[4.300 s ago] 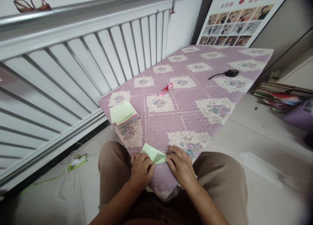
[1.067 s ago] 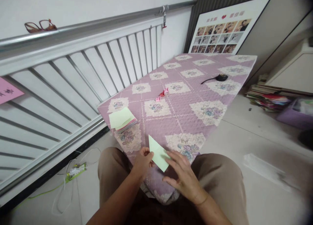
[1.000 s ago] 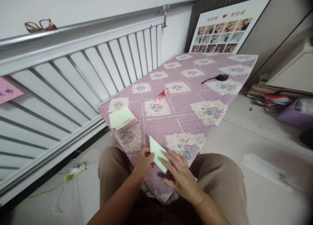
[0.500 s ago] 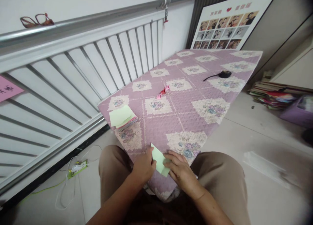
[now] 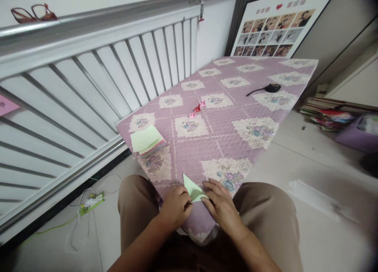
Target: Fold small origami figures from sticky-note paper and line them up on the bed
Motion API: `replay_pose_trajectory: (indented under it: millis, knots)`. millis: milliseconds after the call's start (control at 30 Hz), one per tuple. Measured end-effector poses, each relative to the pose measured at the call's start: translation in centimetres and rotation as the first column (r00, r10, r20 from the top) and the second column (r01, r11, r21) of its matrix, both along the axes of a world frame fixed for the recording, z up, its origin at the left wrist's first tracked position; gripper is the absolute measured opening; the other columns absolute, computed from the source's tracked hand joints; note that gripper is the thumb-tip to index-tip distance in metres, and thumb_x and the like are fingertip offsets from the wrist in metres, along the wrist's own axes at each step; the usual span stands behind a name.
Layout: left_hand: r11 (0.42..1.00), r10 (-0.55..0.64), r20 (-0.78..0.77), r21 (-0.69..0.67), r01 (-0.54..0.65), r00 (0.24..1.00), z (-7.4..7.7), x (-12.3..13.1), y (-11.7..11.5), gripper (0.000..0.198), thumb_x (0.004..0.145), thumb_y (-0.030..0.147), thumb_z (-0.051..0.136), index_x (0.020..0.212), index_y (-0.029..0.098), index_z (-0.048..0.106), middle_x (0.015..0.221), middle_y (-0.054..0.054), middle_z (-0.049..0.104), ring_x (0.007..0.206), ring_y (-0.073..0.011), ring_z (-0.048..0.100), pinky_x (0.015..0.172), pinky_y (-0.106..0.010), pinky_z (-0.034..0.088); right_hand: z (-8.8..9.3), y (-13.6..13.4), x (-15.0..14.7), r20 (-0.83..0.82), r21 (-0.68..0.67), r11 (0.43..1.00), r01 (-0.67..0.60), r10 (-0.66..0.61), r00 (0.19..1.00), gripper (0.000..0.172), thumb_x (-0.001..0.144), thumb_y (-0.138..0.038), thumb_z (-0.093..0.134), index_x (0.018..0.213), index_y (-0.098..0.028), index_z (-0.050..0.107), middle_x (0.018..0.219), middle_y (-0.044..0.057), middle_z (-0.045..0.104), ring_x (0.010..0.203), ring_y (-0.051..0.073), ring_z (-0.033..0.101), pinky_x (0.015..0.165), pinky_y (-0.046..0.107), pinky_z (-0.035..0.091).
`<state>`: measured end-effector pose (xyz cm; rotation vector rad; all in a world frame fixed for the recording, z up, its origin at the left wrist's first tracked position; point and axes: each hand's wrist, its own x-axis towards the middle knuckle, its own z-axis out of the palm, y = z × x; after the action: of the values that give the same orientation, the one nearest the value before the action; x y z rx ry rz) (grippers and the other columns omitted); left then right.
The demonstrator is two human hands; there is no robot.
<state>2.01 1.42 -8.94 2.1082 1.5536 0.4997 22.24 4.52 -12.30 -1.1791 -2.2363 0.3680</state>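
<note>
A folded light green paper [image 5: 192, 189] lies on the near corner of the table with the purple quilted cloth [image 5: 224, 122]. My left hand [image 5: 175, 207] is curled, its fingertips pressing the paper's left edge. From the right, my right hand [image 5: 222, 204] presses the paper's near right corner with bent fingers. Only a small triangle of the paper shows between the hands.
A stack of coloured paper squares [image 5: 147, 140] with a green sheet on top sits at the table's left corner. Small pink folded pieces [image 5: 197, 108] lie mid-table, a black corded object [image 5: 271, 88] farther back. White railing at left; books [image 5: 327, 114] on the floor at right.
The paper was held up tilted between both hands a second ago. It has come down flat onto the table corner, and both hands now press on it.
</note>
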Motion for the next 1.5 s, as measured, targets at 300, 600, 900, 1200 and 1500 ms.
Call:
replay_pose_trajectory:
  millis: [300,600,900,1200,1500]
  knots:
    - [0.979,0.193,-0.143,-0.039,-0.2,0.971,-0.2,0.7,-0.5,0.012,0.083,0.024,0.056,0.076,0.019,0.065,0.087,-0.006,0.06,0.088,-0.0218,0.053,0.081,-0.038,0.042,0.4,0.0,-0.4,0.015,0.024,0.991,0.134,-0.135,0.991,0.022,0.088,-0.031,0.054,0.069,-0.021,0.059,0.116,0.008,0.062,0.123,0.03,0.045,0.095,0.048,0.043]
    - [0.974,0.187,-0.315,-0.064,-0.218,0.93,0.7,1.4,0.1,0.018,0.086,0.03,0.055,0.075,0.018,0.063,0.086,-0.007,0.061,0.087,-0.0236,0.054,0.076,-0.037,0.039,0.9,0.2,-0.9,0.044,0.025,0.977,0.212,-0.213,0.976,0.026,0.085,-0.034,0.057,0.062,-0.022,0.057,0.113,0.007,0.063,0.118,0.029,0.048,0.091,0.046,0.043]
    - [0.974,0.155,-0.361,-0.101,-0.203,0.92,0.8,1.3,0.6,0.017,0.085,0.03,0.056,0.074,0.018,0.061,0.084,-0.005,0.06,0.084,-0.022,0.054,0.075,-0.034,0.038,0.6,0.2,-1.0,0.056,0.028,0.973,0.23,-0.231,0.971,0.025,0.083,-0.033,0.06,0.061,-0.021,0.055,0.113,0.006,0.063,0.117,0.028,0.048,0.09,0.043,0.04]
    - [0.99,0.05,-0.346,-0.105,-0.092,0.937,0.2,0.3,0.4,0.026,0.091,0.027,0.05,0.114,0.026,0.061,0.098,-0.004,0.06,0.092,-0.0216,0.054,0.081,-0.033,0.04,0.8,0.3,-1.0,0.058,-0.008,0.968,0.25,-0.25,0.967,0.025,0.081,-0.031,0.064,0.061,-0.021,0.053,0.112,0.005,0.062,0.115,0.028,0.048,0.087,0.041,0.038]
    - [0.977,-0.148,-0.419,-0.201,0.067,0.896,0.4,-0.3,1.4,0.035,0.095,0.037,0.04,0.127,0.033,0.054,0.101,-0.006,0.056,0.087,-0.0218,0.055,0.076,-0.032,0.042,0.5,0.2,-1.1,0.059,-0.017,0.957,0.291,-0.289,0.955,0.021,0.078,-0.033,0.067,0.065,-0.021,0.054,0.112,0.004,0.063,0.114,0.027,0.049,0.087,0.04,0.036]
